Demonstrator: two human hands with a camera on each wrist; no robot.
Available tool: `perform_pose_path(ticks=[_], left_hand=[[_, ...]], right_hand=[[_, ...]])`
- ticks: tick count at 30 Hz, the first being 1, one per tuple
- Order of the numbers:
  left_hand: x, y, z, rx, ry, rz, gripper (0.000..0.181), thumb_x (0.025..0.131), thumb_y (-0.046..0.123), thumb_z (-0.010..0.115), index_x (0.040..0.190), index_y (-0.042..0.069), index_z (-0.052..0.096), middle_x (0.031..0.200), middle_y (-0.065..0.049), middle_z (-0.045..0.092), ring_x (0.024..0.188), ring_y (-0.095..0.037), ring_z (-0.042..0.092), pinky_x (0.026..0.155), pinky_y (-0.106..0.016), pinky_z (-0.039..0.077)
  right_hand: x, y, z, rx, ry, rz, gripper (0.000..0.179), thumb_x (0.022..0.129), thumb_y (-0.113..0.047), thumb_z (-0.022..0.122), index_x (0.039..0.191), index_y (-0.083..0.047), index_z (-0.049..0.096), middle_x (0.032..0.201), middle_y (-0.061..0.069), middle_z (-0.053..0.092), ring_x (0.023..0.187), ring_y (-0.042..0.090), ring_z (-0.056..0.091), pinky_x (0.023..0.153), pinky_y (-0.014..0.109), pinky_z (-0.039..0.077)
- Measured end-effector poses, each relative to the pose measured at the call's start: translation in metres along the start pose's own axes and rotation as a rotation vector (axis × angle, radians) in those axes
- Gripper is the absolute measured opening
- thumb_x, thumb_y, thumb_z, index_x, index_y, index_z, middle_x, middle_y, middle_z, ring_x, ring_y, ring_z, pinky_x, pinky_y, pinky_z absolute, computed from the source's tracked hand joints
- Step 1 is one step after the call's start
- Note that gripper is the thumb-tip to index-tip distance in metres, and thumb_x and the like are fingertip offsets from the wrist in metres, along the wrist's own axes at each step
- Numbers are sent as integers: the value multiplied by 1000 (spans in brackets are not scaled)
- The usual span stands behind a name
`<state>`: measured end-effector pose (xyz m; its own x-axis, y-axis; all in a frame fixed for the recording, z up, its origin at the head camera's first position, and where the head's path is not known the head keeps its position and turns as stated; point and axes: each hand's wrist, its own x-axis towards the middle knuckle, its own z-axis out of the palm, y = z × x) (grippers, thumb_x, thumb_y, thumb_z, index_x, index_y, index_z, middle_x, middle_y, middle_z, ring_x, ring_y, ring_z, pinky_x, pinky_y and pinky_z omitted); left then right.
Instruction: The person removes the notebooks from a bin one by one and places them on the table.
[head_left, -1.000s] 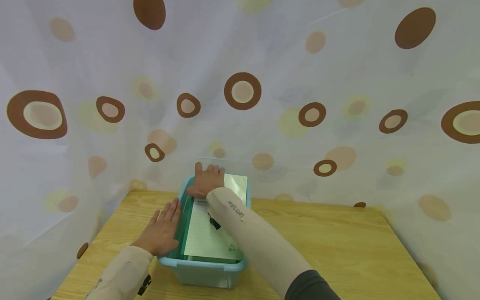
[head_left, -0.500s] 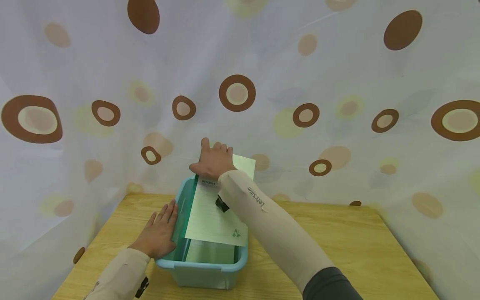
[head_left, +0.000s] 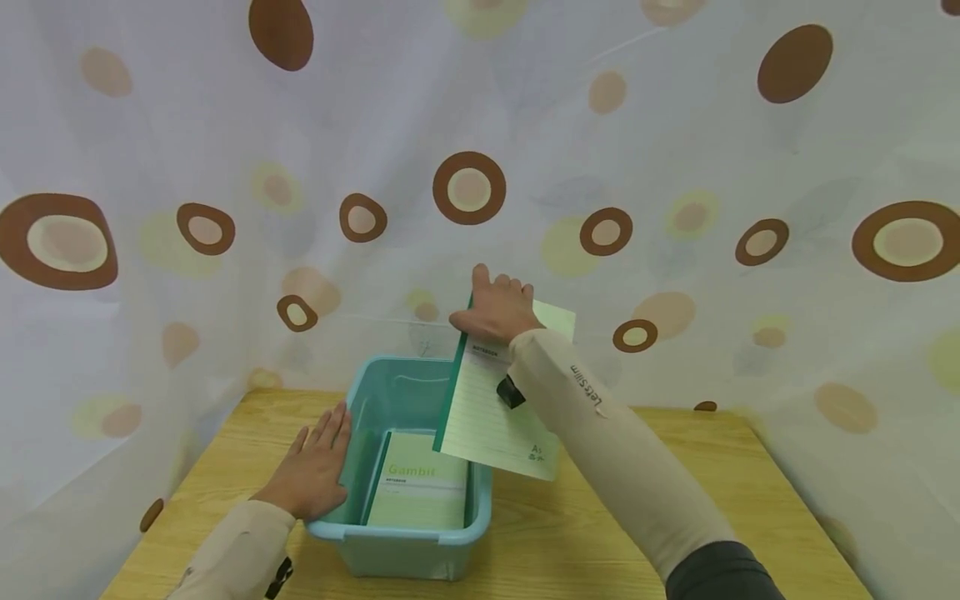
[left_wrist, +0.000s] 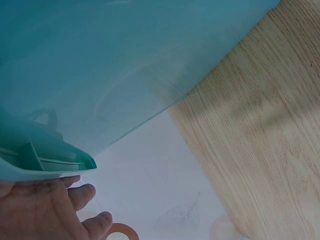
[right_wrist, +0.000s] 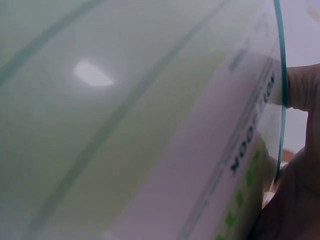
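Note:
In the head view a light blue plastic bin [head_left: 397,554] stands on the table. My left hand [head_left: 309,468] rests on its left rim with straight fingers; the left wrist view shows the fingers [left_wrist: 82,196] just past the rim. My right hand [head_left: 497,310] grips the top edge of a pale green notebook [head_left: 491,417] with a dark green spine, held tilted over the bin's right side. The right wrist view shows its cover [right_wrist: 125,145] up close, partly glared. A second notebook [head_left: 416,504], marked "Gambit", lies inside the bin, its upper right corner hidden by the held one.
The wooden table [head_left: 660,500] extends right of the bin and along its left side. A white curtain [head_left: 420,100] with brown and yellow spots hangs behind and at both sides.
My right hand has lifted the notebook up out of the bin and carried it right, uncovering the second notebook. My left hand stays on the rim.

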<state>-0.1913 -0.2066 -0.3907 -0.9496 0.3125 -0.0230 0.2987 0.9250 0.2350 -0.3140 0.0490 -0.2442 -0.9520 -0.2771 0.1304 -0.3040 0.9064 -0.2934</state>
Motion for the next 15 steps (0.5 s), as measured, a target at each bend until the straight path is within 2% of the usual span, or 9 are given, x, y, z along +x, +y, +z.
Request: perform_pose_path(ticks=[9, 15], left_hand=[[0, -3, 2, -14, 4, -6, 83, 77, 6, 54, 147, -16, 14, 156, -30, 8, 142, -48, 10, 110, -64, 11], [1, -2, 1, -22, 0, -2, 83, 77, 5, 54, 147, -16, 15, 156, -30, 8, 143, -47, 10, 110, -64, 11]], right_hand=[[-6, 51, 12, -3, -8, 10, 35, 79, -30, 47, 105, -8, 38, 92, 14, 45, 85, 32, 37, 78, 46, 22], [-6, 85, 28, -24, -20, 16, 36, 78, -30, 49, 103, -7, 39, 87, 13, 46, 82, 32, 40, 76, 46, 25]])
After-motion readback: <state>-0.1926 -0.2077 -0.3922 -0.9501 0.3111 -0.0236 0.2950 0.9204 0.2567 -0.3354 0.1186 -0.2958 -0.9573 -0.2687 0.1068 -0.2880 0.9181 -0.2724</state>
